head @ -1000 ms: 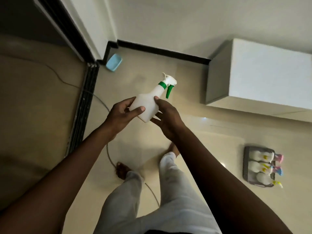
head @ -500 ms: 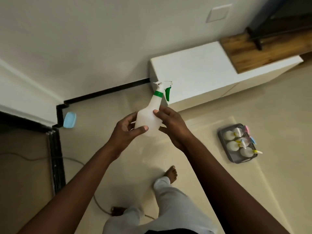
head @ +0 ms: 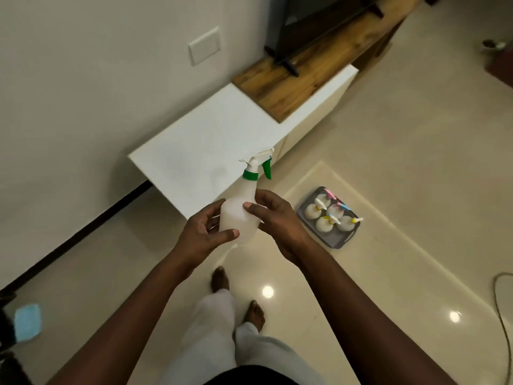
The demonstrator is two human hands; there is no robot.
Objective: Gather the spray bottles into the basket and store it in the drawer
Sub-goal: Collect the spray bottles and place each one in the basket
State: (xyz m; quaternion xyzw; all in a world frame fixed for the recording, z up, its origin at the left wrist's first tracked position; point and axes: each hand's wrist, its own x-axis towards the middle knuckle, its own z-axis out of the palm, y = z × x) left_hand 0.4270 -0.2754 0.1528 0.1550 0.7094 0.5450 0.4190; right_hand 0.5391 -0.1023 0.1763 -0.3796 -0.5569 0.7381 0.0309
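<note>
Cream tiled floor (head: 402, 162) underfoot, glossy, with two bright spots of light. Pale wall (head: 83, 79) on the left, dark skirting along its foot. Against it, a long low white cabinet (head: 200, 145), with a wooden top (head: 305, 76) on its far part. Light trousers (head: 213, 329) and two bare feet at the bottom of the view. On the floor to the right of the hands, near the cabinet's front, a grey basket (head: 337, 241) packed with several white bottles (head: 312, 211) with pink, blue and yellow triggers. Well apart from the basket, up in the air before the cabinet's near corner, a white spray bottle (head: 238, 215), upright, green collar and green trigger at the top. Left hand (head: 202, 237) gripping its lower body, thumb across the front, fingers curled behind. Right hand (head: 277, 218) gripping the right side higher up, thumb pressed on the front. Small blue thing (head: 27, 323) on the floor at far left; white plate (head: 205, 45) on the wall; thin cable (head: 499, 309) at the right edge
</note>
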